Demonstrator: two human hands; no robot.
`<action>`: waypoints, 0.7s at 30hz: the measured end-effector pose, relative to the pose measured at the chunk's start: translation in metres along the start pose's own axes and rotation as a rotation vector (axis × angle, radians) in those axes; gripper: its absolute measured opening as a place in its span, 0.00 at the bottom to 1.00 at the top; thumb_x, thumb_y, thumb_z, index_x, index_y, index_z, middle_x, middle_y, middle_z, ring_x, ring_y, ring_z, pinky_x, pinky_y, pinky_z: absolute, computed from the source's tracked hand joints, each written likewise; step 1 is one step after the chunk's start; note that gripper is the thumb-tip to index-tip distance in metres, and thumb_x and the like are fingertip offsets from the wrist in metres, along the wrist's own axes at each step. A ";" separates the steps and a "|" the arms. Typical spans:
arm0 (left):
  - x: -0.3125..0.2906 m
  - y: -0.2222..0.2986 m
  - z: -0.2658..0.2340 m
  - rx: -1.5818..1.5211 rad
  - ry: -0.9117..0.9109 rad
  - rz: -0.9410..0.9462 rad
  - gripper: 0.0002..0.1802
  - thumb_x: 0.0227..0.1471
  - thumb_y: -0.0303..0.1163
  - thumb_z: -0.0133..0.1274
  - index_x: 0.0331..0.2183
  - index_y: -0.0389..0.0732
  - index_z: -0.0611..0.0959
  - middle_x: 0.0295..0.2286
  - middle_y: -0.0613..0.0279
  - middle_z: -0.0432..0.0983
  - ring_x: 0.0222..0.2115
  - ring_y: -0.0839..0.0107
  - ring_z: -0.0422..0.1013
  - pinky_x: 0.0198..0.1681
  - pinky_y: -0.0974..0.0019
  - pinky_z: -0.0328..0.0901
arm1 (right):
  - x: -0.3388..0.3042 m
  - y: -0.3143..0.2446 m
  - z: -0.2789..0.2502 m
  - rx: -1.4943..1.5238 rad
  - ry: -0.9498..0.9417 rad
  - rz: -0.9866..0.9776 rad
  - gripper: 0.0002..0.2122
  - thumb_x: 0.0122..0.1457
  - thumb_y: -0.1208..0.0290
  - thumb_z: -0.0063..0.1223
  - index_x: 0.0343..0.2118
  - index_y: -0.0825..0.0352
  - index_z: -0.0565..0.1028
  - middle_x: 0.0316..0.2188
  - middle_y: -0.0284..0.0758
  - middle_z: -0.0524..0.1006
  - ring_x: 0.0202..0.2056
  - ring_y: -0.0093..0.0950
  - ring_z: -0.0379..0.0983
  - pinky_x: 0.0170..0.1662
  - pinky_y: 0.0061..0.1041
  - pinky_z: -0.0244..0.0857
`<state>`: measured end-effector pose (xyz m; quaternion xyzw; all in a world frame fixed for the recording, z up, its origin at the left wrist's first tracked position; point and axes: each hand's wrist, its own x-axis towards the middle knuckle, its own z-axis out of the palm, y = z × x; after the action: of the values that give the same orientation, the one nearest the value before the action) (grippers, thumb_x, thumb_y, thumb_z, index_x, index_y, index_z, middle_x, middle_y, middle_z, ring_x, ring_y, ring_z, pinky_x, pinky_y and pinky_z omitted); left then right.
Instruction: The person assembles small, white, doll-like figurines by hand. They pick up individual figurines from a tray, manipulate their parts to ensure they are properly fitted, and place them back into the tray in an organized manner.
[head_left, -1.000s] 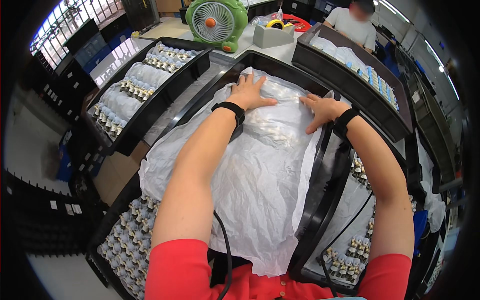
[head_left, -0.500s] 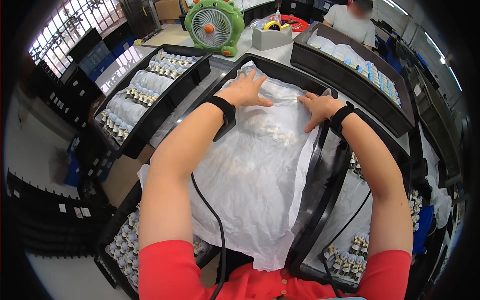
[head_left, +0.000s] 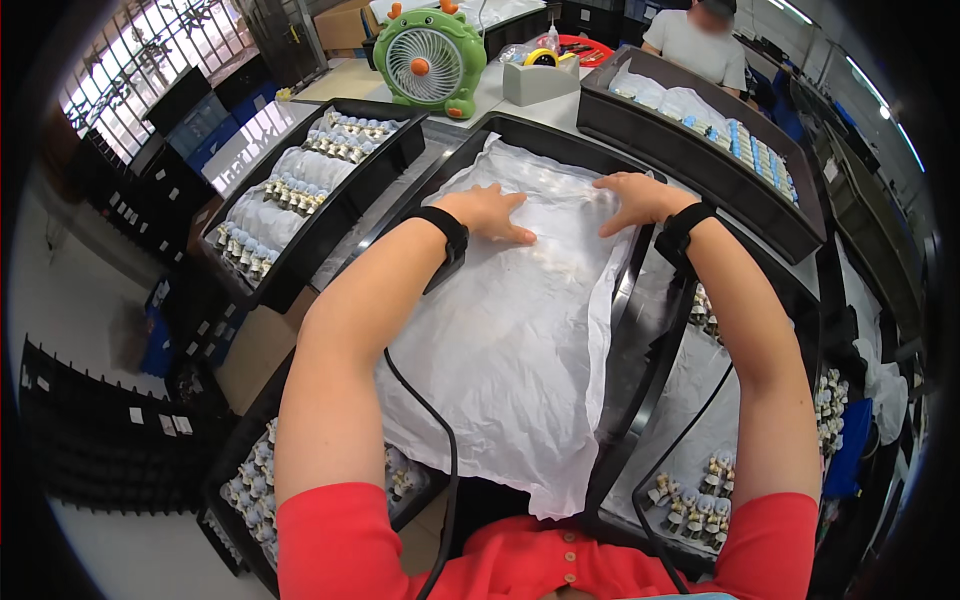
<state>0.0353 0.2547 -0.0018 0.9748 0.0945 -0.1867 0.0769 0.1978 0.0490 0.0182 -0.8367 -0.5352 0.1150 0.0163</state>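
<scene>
1. Head view: the left hand [head_left: 490, 212] lies flat, palm down and fingers spread, on a white sheet of thin paper [head_left: 520, 330]. It grips nothing.
2. The right hand [head_left: 640, 197] also rests flat on the sheet near its far right edge, fingers stretched toward the left hand, released and grasping nothing. The two hands are near each other but apart.
3. Each wrist wears a black band [head_left: 447, 240], and a black cable [head_left: 440, 440] runs from the left band down along the forearm toward the red shirt [head_left: 520, 560].
4. The sheet covers a long black tray [head_left: 640, 380] that lies straight ahead on the bench [head_left: 500, 100]; its near end hangs over the tray's front edge, close to the body. The paper is wrinkled, and small lumps show through it under the hands.
5. Left of it stands another black tray [head_left: 330, 220] with rows of small figurines partly under white paper.
6. More small figurines [head_left: 690, 495] stand in a tray at the lower right, beside the right forearm.
7. A further black tray [head_left: 700, 130] sits at the far right.
8. A green desk fan [head_left: 428, 60] stands at the far side of the bench, with a grey box [head_left: 540, 80] just beside it.
9. Another person in a grey shirt [head_left: 700, 40] sits beyond the bench.
</scene>
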 end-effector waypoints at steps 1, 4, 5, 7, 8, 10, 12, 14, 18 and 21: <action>0.000 -0.003 -0.003 -0.005 0.013 0.016 0.49 0.42 0.67 0.48 0.59 0.52 0.56 0.56 0.44 0.51 0.55 0.46 0.54 0.56 0.49 0.52 | -0.007 -0.007 -0.011 0.035 0.008 -0.001 0.39 0.37 0.53 0.64 0.53 0.67 0.65 0.50 0.46 0.68 0.52 0.40 0.64 0.54 0.31 0.59; 0.001 -0.013 -0.013 -0.003 0.051 0.089 0.51 0.41 0.67 0.50 0.58 0.46 0.57 0.54 0.43 0.56 0.55 0.48 0.56 0.56 0.55 0.53 | -0.034 -0.024 -0.042 0.111 0.068 -0.034 0.33 0.42 0.57 0.63 0.52 0.68 0.66 0.50 0.46 0.68 0.51 0.40 0.65 0.54 0.30 0.58; -0.002 -0.015 -0.022 0.002 0.092 0.139 0.51 0.41 0.66 0.50 0.58 0.43 0.58 0.54 0.42 0.56 0.55 0.49 0.56 0.57 0.57 0.53 | -0.046 -0.025 -0.052 0.113 0.114 -0.067 0.31 0.44 0.59 0.62 0.51 0.69 0.67 0.49 0.46 0.69 0.50 0.40 0.66 0.53 0.31 0.60; -0.027 -0.006 -0.045 -0.059 0.059 0.116 0.50 0.41 0.64 0.51 0.58 0.42 0.59 0.55 0.43 0.56 0.56 0.51 0.55 0.57 0.58 0.52 | -0.066 -0.021 -0.063 0.136 0.170 -0.108 0.30 0.45 0.58 0.59 0.51 0.67 0.68 0.46 0.48 0.71 0.48 0.42 0.68 0.51 0.30 0.61; -0.031 0.000 -0.050 -0.066 0.036 0.132 0.50 0.41 0.64 0.52 0.58 0.43 0.59 0.55 0.43 0.56 0.55 0.52 0.56 0.57 0.58 0.52 | -0.084 -0.021 -0.067 0.146 0.166 -0.072 0.30 0.45 0.58 0.59 0.50 0.68 0.68 0.46 0.48 0.71 0.48 0.42 0.68 0.50 0.30 0.62; -0.047 0.013 -0.060 0.016 -0.013 0.083 0.50 0.40 0.62 0.54 0.58 0.43 0.59 0.55 0.45 0.57 0.55 0.53 0.56 0.57 0.58 0.53 | -0.116 -0.027 -0.077 0.141 0.146 -0.043 0.29 0.45 0.58 0.59 0.50 0.68 0.68 0.44 0.48 0.72 0.47 0.42 0.69 0.49 0.31 0.62; -0.057 0.023 -0.059 0.084 -0.034 0.077 0.49 0.40 0.61 0.55 0.58 0.45 0.60 0.55 0.46 0.58 0.55 0.54 0.56 0.56 0.57 0.53 | -0.138 -0.020 -0.070 0.106 0.098 -0.038 0.29 0.45 0.59 0.60 0.50 0.68 0.68 0.44 0.49 0.72 0.45 0.42 0.70 0.48 0.31 0.64; -0.071 0.033 -0.059 0.125 -0.028 0.065 0.47 0.40 0.58 0.56 0.57 0.46 0.61 0.53 0.46 0.61 0.54 0.53 0.58 0.55 0.57 0.55 | -0.160 -0.022 -0.064 0.099 0.049 -0.030 0.29 0.45 0.60 0.61 0.49 0.69 0.68 0.44 0.49 0.72 0.45 0.43 0.71 0.48 0.31 0.64; -0.118 0.061 -0.083 0.140 0.029 0.141 0.41 0.44 0.52 0.56 0.56 0.45 0.63 0.50 0.45 0.65 0.50 0.52 0.63 0.52 0.58 0.59 | -0.198 -0.026 -0.051 0.153 -0.005 0.025 0.28 0.46 0.62 0.61 0.50 0.70 0.67 0.45 0.49 0.72 0.47 0.42 0.69 0.50 0.32 0.63; -0.148 0.077 -0.085 0.074 0.093 0.231 0.39 0.46 0.50 0.55 0.55 0.43 0.63 0.49 0.44 0.65 0.49 0.51 0.64 0.52 0.58 0.59 | -0.216 -0.022 -0.043 0.151 0.000 0.019 0.28 0.47 0.62 0.61 0.49 0.70 0.68 0.44 0.48 0.73 0.47 0.42 0.69 0.50 0.32 0.63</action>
<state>-0.0538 0.1732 0.1412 0.9890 -0.0217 -0.1345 0.0576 0.1009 -0.1323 0.1013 -0.8382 -0.5169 0.1553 0.0784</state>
